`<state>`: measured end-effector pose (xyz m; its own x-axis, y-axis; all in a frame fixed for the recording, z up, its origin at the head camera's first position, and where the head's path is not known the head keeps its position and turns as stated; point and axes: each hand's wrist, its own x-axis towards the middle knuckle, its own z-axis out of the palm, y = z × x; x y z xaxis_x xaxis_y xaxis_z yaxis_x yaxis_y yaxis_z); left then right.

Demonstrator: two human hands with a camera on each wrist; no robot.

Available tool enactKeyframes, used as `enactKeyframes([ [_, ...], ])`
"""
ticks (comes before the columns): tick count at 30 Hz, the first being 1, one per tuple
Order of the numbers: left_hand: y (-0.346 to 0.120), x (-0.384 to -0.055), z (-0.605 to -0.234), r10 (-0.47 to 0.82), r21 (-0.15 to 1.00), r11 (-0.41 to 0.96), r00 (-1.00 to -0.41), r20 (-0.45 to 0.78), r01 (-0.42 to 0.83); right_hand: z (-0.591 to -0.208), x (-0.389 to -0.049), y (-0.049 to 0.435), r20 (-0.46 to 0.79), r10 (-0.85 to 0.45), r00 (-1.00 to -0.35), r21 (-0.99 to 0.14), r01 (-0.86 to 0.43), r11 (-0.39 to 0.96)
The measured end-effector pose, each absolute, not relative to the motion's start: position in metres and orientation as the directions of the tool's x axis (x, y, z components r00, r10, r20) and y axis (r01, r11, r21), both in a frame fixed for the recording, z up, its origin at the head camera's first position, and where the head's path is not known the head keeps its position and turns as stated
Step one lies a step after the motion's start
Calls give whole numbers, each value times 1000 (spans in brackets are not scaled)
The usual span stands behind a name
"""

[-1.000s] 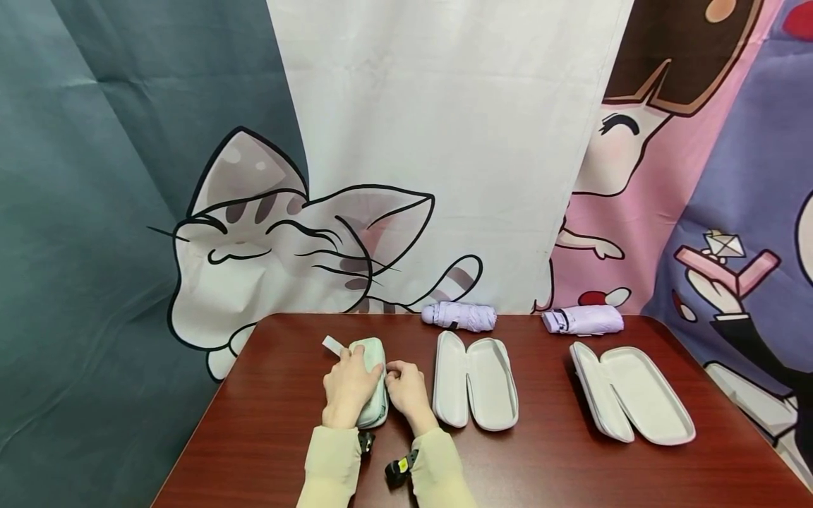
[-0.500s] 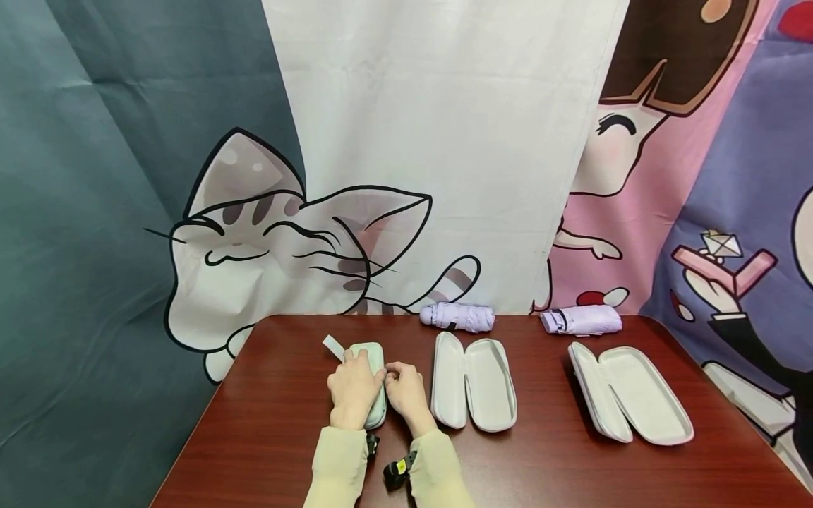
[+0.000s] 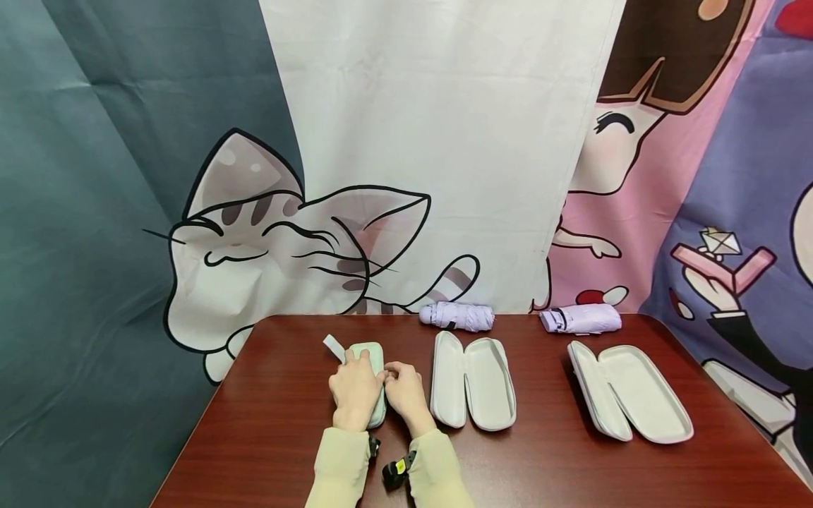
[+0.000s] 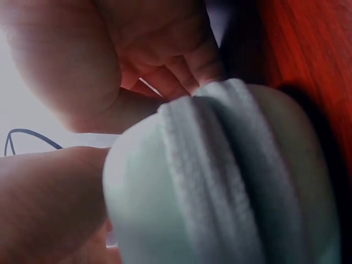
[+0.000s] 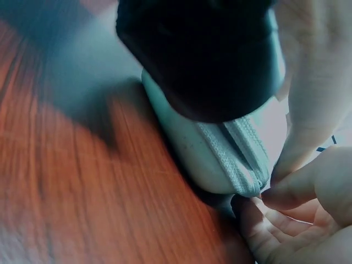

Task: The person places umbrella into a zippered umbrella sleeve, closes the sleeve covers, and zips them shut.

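Green case [image 3: 376,356], zip [image 5: 217,146] parted

Head: case on table [image 3: 267,423], towards its left side. Left hand [image 3: 356,388] shifted slightly right over it this past second, fingers laid across the top; apparently a steadier brace.

Left wrist: dark gap along the zip.

Right wrist: right hand [image 5: 308,214], pinching the zip's corner; pull-tab indiscernible.

On the reddish-brown wooden table [image 3: 546,469], a mint-green oblong zip case [image 3: 376,360] lies left of two open white oblong cases [image 3: 490,384] [image 3: 646,394], behind which lie two folded lilac fabric umbrellas [image 3: 464,317] [image 3: 589,319].
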<state>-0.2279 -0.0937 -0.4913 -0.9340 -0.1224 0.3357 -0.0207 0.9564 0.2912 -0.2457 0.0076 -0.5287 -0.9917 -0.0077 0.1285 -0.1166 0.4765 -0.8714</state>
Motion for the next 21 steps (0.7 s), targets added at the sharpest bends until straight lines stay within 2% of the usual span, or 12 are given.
enactKeyframes([
  [8,-98,-227,-490,-121,320,947,-940,319,-13,-526,-245,8,135,0,-991,-873,-119,473],
  [15,-108,-226,-479,-127,410,912,-964,234,-21,-525,-245,8,99,-14,-995,-884,-95,458],
  [21,-121,-228,-476,-162,487,873,-959,231,-30,-525,-245,9,71,-21,-997,-896,-73,438],
])
